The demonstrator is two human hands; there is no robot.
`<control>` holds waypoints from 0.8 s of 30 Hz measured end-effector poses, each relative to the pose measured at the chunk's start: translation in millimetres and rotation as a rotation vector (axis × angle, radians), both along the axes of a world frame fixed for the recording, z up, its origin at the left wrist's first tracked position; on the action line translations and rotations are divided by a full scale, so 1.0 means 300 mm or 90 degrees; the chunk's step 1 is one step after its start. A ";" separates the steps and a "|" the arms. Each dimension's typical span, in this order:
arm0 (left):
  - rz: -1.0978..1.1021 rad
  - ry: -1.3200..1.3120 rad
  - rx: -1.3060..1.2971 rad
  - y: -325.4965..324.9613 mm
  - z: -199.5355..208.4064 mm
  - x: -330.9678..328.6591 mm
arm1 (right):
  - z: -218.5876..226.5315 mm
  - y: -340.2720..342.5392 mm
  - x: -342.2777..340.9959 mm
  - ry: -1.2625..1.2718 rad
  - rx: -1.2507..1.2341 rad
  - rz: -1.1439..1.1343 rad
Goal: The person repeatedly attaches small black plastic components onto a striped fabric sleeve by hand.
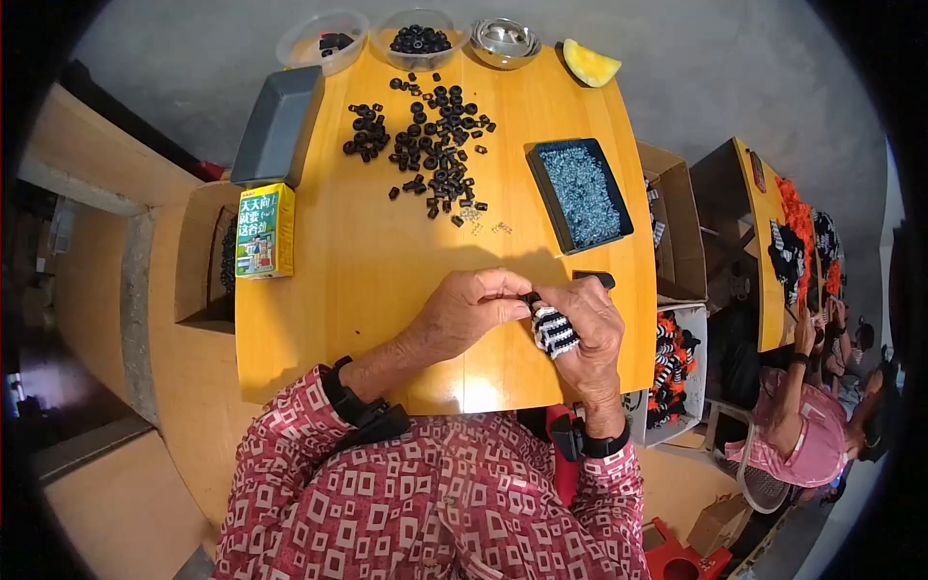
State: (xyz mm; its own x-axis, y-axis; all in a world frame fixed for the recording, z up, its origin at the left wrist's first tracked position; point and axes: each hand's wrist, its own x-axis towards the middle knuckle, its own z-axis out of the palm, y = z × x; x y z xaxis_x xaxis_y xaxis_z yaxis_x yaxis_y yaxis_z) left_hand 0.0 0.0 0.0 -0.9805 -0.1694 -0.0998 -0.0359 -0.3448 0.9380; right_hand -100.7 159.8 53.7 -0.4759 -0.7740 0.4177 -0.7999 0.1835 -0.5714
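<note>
My left hand point(471, 307) and my right hand point(592, 333) meet over the near right part of a yellow wooden table point(367, 280). Together they hold a small black-and-white striped part point(554, 332); the right hand grips its body while the left fingers pinch its dark upper end. A scattered pile of small black ring-shaped pieces point(425, 140) lies at the far middle of the table. Right of that pile sits a black tray of tiny clear-blue beads point(580, 193).
A grey box point(278, 126) and a green-yellow carton point(265, 232) sit at the left edge. Two clear tubs point(324, 41), a metal bowl point(505, 41) and a yellow wedge point(590, 66) line the far edge. Cardboard boxes point(675, 232) stand right; another person point(812, 425) works nearby.
</note>
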 end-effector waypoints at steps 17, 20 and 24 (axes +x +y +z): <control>0.023 -0.005 -0.066 0.002 0.012 0.008 | -0.067 -0.003 0.050 -0.024 -0.094 -0.078; 0.047 0.008 -0.198 0.005 0.038 0.013 | -0.071 -0.001 0.063 -0.037 -0.101 -0.096; 0.047 0.008 -0.199 0.009 0.036 0.014 | -0.073 0.002 0.058 -0.036 -0.111 -0.088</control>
